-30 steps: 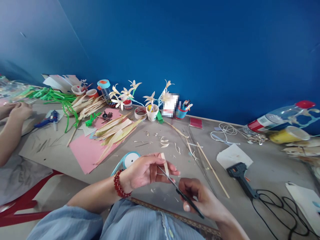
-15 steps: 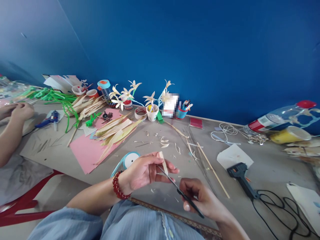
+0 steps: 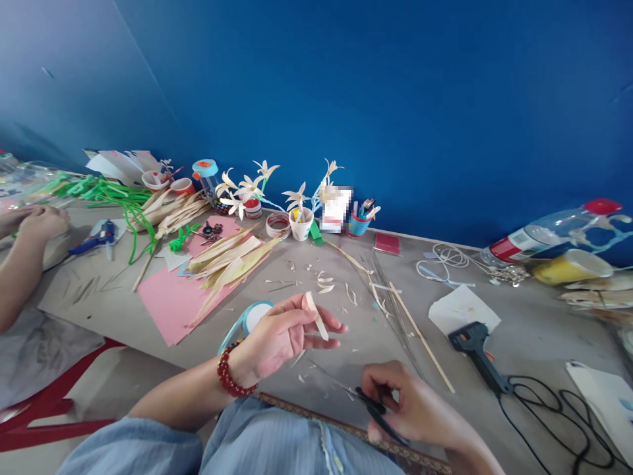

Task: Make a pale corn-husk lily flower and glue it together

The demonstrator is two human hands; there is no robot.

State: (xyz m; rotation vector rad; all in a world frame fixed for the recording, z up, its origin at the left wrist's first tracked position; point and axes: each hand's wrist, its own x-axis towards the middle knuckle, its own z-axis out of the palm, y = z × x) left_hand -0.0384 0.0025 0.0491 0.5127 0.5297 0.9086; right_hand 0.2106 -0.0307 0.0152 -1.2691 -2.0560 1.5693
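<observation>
Left grip (image 3: 289, 333) pinches pale strip (image 3: 317, 316) above tabletop (image 3: 415, 297), toward its near edge. Right grip (image 3: 403, 399) holds scissors (image 3: 370, 404), apart from strip. For clean snips: strip flat, steady, cut line beyond the pinch.

Craft workshop: glue gun (image 3: 481, 355), flowers (image 3: 250, 187)

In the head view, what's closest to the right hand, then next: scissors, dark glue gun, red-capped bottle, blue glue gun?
1. Scissors: held in the right hand.
2. Dark glue gun: to its right.
3. Red-capped bottle: farther back, right.
4. Blue glue gun: far left.
</observation>
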